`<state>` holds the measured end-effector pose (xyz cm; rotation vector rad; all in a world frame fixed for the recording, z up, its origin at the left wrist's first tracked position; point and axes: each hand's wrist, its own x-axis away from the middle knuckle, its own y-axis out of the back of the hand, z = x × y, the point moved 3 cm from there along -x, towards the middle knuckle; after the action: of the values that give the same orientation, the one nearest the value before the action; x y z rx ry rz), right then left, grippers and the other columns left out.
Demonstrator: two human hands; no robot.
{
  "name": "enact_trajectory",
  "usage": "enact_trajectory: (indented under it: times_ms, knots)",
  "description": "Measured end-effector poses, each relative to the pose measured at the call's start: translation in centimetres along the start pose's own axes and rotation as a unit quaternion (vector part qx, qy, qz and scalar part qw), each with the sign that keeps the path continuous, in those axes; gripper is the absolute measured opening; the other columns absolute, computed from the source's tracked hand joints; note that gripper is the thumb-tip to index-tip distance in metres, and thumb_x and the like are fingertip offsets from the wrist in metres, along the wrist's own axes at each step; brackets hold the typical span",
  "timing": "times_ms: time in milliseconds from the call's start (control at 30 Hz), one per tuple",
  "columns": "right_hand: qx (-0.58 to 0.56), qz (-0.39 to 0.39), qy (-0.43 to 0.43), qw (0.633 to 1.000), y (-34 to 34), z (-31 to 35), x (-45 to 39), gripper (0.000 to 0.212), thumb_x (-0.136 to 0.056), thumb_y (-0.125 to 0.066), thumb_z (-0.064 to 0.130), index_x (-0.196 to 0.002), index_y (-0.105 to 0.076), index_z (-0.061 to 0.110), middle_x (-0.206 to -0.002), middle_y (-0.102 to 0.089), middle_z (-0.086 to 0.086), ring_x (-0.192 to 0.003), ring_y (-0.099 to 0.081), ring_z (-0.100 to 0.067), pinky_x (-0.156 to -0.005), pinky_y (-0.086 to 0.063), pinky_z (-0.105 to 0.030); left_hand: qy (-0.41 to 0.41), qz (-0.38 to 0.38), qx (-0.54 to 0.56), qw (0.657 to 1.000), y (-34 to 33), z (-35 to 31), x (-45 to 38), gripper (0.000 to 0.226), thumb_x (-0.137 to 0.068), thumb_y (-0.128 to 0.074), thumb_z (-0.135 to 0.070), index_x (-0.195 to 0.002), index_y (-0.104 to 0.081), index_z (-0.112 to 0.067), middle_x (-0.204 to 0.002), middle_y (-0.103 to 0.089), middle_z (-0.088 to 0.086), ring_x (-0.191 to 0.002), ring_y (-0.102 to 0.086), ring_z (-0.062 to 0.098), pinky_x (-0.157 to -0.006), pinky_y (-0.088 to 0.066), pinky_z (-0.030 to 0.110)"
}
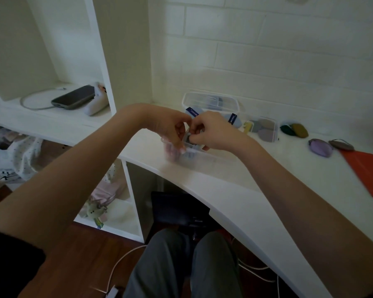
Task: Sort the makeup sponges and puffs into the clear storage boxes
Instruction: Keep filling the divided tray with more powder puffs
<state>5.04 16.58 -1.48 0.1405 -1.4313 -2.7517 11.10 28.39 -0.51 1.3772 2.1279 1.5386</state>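
Grey puff [188,139] pinched by both left hand [170,127] and right hand [211,131] over near clear box [200,155] at counter [235,190] edge. Risk judged: box pushed off edge by downward pressing.

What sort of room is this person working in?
Probably a bedroom or home study corner. A white built-in desk meets open shelving where a phone lies charging, fabric bags are stuffed into the cubbies below, and makeup puffs lie scattered on the desk.

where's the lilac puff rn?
Head view, right side of the white desk: the lilac puff lies loose between the grey puff and the small clear box.
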Motion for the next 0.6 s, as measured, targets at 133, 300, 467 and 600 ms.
enact_trajectory:
  times_ms: [133,300,467,600]
  knots:
    - [-0.021,-0.051,0.030,0.998,-0.29,-0.34,0.54,0.005,-0.081,-0.065,0.009,-0.085,-0.065,0.009,-0.068,-0.053,0.004,-0.056,-0.053,-0.009,-0.052,-0.054,-0.023,0.005,0.002,-0.015,1.000,0.01,-0.22,-0.31,0.070,-0.069,-0.081,-0.029,-0.129,-0.046,-0.022,-0.104,-0.064,0.003,-0.086,-0.060,0.011,-0.077,-0.044,0.023]
    - [-0.010,-0.088,0.062,0.994,-0.50,-0.51,0.81,0.009,-0.079,-0.066,0.009,-0.078,-0.060,0.015,-0.066,-0.052,0.009,-0.052,-0.043,-0.002,-0.045,-0.037,-0.008,0.007,0.006,-0.023,1.000,0.03,-0.46,-0.18,0.064,-0.071,-0.079,-0.030,-0.128,-0.049,-0.023,-0.097,-0.065,-0.004,-0.085,-0.061,0.009,-0.074,-0.044,0.022]
    - [-0.026,-0.109,0.056,0.992,-0.49,-0.61,1.02,0.005,-0.079,-0.065,0.008,-0.079,-0.062,0.012,-0.061,-0.047,0.010,-0.051,-0.042,-0.003,-0.048,-0.042,-0.014,0.009,0.007,-0.019,1.000,0.00,-0.43,0.03,0.065,-0.071,-0.079,-0.028,-0.128,-0.049,-0.021,-0.100,-0.065,-0.003,-0.088,-0.062,0.011,-0.084,-0.045,0.027]
    - [-0.045,-0.120,0.046,0.991,-0.31,-0.66,0.93,0.005,-0.079,-0.065,0.007,-0.081,-0.063,0.011,-0.061,-0.049,0.008,-0.053,-0.045,-0.005,-0.059,-0.053,-0.033,0.009,0.004,-0.019,1.000,-0.07,-0.58,0.22,0.063,-0.073,-0.078,-0.027,-0.128,-0.048,-0.021,-0.095,-0.062,-0.007,-0.085,-0.059,0.008,-0.083,-0.044,0.026]
